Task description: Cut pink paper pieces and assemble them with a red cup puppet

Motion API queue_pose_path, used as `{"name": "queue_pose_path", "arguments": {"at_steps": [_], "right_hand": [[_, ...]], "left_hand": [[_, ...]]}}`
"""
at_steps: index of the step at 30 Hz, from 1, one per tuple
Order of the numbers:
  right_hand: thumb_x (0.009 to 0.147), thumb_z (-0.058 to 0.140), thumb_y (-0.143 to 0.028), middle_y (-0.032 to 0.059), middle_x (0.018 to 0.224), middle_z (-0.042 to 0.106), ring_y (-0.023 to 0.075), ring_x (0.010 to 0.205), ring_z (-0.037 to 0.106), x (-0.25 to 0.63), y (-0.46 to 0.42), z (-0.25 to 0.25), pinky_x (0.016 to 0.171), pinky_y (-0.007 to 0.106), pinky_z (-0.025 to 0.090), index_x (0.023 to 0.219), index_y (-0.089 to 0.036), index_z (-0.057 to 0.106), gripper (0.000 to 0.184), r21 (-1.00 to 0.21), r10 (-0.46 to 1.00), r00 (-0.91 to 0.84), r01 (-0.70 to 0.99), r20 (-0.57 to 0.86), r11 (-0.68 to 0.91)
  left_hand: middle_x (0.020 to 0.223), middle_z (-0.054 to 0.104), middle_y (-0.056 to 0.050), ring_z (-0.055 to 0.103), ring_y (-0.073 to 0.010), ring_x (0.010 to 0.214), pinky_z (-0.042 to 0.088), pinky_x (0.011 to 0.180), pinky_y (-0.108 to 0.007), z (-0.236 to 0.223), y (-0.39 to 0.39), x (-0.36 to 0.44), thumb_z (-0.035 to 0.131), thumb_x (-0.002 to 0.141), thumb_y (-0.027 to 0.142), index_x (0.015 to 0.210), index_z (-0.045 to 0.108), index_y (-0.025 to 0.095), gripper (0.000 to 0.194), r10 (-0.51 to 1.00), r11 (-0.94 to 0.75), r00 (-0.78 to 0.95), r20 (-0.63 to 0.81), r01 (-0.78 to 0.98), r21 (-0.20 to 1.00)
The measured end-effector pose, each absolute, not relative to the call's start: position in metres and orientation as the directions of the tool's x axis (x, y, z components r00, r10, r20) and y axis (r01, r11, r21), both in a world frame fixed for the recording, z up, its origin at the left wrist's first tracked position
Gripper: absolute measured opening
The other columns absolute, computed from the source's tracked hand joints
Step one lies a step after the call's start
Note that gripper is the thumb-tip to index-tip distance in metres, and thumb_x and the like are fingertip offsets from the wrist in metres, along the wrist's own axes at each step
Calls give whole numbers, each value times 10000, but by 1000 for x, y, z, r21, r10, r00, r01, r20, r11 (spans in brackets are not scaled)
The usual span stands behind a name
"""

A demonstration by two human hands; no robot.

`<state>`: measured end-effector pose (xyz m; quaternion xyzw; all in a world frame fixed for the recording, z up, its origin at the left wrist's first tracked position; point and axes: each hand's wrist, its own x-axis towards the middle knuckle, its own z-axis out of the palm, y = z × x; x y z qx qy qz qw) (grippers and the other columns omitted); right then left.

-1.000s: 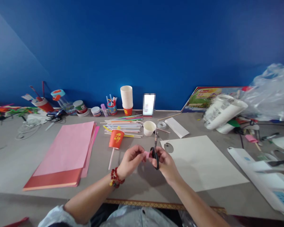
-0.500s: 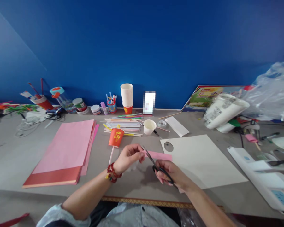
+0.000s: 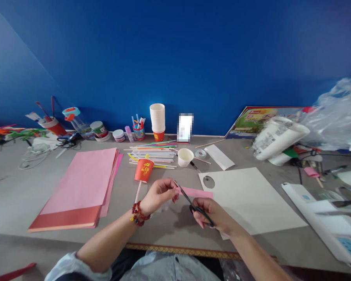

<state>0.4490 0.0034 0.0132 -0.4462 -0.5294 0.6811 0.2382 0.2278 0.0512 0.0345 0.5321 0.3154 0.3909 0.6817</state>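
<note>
My left hand (image 3: 161, 194), with a red bead bracelet on its wrist, pinches one end of a pink paper strip (image 3: 197, 192). My right hand (image 3: 208, 214) grips black-handled scissors (image 3: 185, 196) by their loops. The scissor blades lie across the strip close to my left fingertips and look nearly together; whether the paper is cut through I cannot tell. Just beyond my left hand, an orange paper cup (image 3: 144, 170) rests on the table with a white straw (image 3: 138, 192) sticking out toward me.
Pink and red paper sheets (image 3: 82, 183) lie at left. A large white sheet (image 3: 257, 201) with a round hole is at right, beside a white power strip (image 3: 312, 218). Farther back are straws (image 3: 155, 154), a white cup (image 3: 185, 157), a tape roll (image 3: 201, 154) and stacked cups (image 3: 157, 117).
The scissor blades seem to have come a little closer together across the pink strip. Both hands stay in nearly the same place.
</note>
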Motion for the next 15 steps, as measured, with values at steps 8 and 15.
{"name": "queue_pose_path", "arguments": {"at_steps": [8,15], "right_hand": [[697,703,-668,-49,506,521,60,437,405,449,4,10,462,201,260,676,-182,465,541,-940,810,-477,144,-340,-310],[715,697,-652,-50,492,495,85,430,428,454,7,-2,454,217,280,642,-211,410,531,-950,849,-427,157,-310,-268]], "left_hand": [[649,620,-22,547,-112,565,455,587,-246,35,51,228,735,780,431,714,614,141,321,870,133,493,-21,-192,972],[669,626,-23,559,-122,598,460,626,-258,31,51,228,725,793,410,727,634,143,290,871,151,491,-20,-229,962]]}}
